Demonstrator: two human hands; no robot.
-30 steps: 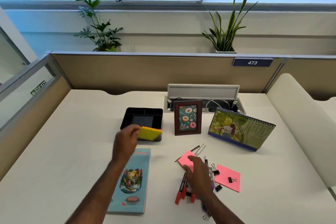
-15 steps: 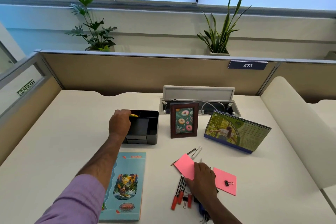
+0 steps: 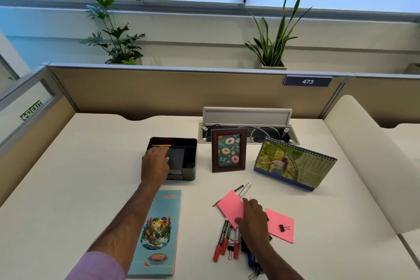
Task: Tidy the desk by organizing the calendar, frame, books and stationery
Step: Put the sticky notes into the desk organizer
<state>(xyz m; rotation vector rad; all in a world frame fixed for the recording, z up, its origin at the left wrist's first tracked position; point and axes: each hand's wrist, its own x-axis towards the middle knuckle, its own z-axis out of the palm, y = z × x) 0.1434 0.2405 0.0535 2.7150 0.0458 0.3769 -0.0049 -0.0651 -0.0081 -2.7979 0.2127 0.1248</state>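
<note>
Basically desk [image 3: 68, 177] half tidied, book [image 3: 159, 232] flat by the organizer [image 3: 181, 159] where yellow notes [image 3: 161, 145] sit, left hand [image 3: 155, 166] loose and empty above it, right hand [image 3: 252, 218] pinching pink note [image 3: 229, 207]; lifting carelessly could scatter markers [image 3: 221, 241] underneath.

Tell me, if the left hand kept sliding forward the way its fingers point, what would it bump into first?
Probably the yellow pad standing in the black organizer, just ahead of the left hand; depth is hard to judge.
</note>
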